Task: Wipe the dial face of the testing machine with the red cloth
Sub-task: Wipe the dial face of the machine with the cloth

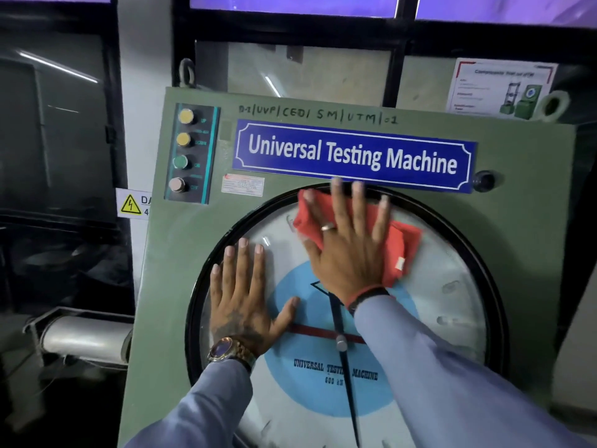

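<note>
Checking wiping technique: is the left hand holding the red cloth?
No, the right hand presses the red cloth; the left hand lies bare on the dial face.

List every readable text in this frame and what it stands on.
"Universal Testing Machine": blue nameplate.
"UNIVERSAL TESTING MACHINE" and "600 kN": dial face.
"D-1|UVP|CED| SM|UTM|01": handwritten on the green cabinet.
"UP", "DOWN": button panel; lower labels blurred.
"DA", "4": cut-off warning sign.
Wall poster, small sticker: unreadable.

A materials-testing lab: a green testing machine (200, 253) with blue nameplate (353, 155), push-buttons (182, 153) at ten o'clock, instruction poster (504, 87) at one o'clock.
</note>
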A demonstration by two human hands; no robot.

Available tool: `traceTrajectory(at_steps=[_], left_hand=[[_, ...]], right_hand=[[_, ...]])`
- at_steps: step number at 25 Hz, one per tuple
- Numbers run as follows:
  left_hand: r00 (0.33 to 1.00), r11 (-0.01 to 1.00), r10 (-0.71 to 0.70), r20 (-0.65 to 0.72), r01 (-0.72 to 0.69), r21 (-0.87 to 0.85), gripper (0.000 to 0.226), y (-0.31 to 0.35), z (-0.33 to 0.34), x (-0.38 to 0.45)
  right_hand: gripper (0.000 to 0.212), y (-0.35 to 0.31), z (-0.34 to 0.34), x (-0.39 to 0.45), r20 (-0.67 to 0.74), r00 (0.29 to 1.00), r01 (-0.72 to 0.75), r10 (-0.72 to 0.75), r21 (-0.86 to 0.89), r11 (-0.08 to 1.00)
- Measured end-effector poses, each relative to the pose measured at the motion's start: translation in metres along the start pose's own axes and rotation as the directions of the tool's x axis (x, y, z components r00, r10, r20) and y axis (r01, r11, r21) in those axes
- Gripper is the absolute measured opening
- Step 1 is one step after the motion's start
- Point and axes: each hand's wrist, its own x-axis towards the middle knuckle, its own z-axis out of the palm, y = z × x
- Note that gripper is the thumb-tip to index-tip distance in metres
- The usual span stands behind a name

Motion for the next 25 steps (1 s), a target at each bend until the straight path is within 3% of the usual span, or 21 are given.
traceTrajectory(at_steps=[2,4,7,10,14,15,16,18,19,21,25], left_hand=[[1.000,1.000,0.013,0.003,-0.013,-0.009,0.109,-0.001,0.001,0.001],[1.000,1.000,-0.005,0.003,0.005,-0.010,0.108,-0.004,0.000,0.000],[1.000,1.000,-0.002,-0.003,0.002,-0.018,0.108,0.003,-0.001,0.003],[1.000,1.000,0.008,-0.004,-0.008,-0.012,0.108,0.004,-0.001,0.005],[1.000,1.000,0.013,-0.009,-0.013,0.003,0.108,-0.002,0.003,0.004],[1.000,1.000,0.016,-0.019,-0.016,0.005,0.108,-0.002,0.003,0.005],[1.000,1.000,0.015,-0.023,-0.015,0.005,0.108,-0.001,0.003,0.005],[0.999,1.000,0.016,-0.038,-0.017,-0.001,0.106,0.000,0.002,0.003],[0.999,1.000,0.017,-0.045,-0.017,-0.003,0.106,0.000,0.002,0.002],[0.999,1.000,0.014,-0.043,-0.014,-0.006,0.106,0.000,0.003,0.004],[0.998,1.000,0.006,-0.055,-0.006,0.001,0.107,0.001,0.005,0.002]], right_hand=[[0.076,-0.037,0.004,0.009,0.026,0.993,0.118,-0.119,0.019,0.993],[0.072,-0.055,0.006,0.010,0.027,0.993,0.113,-0.115,0.077,0.991],[0.080,-0.039,-0.008,0.021,-0.051,0.982,-0.170,0.181,0.161,0.972],[0.083,-0.029,-0.027,0.041,-0.154,0.889,-0.384,0.432,0.265,0.885],[0.077,-0.032,-0.042,0.088,-0.431,0.678,-0.443,0.595,0.406,0.799],[0.077,-0.036,-0.041,0.096,-0.473,0.685,-0.430,0.554,0.351,0.832],[0.075,-0.042,-0.039,0.097,-0.453,0.767,-0.381,0.454,0.247,0.891],[0.068,-0.059,-0.024,0.079,-0.212,0.956,-0.180,0.201,0.118,0.977],[0.065,-0.066,-0.015,0.067,-0.088,0.992,-0.086,0.095,0.102,0.991],[0.065,-0.070,0.001,0.054,0.008,0.999,0.040,-0.040,0.084,0.996],[0.070,-0.068,0.010,0.054,-0.013,0.954,0.300,-0.299,0.064,0.952]])
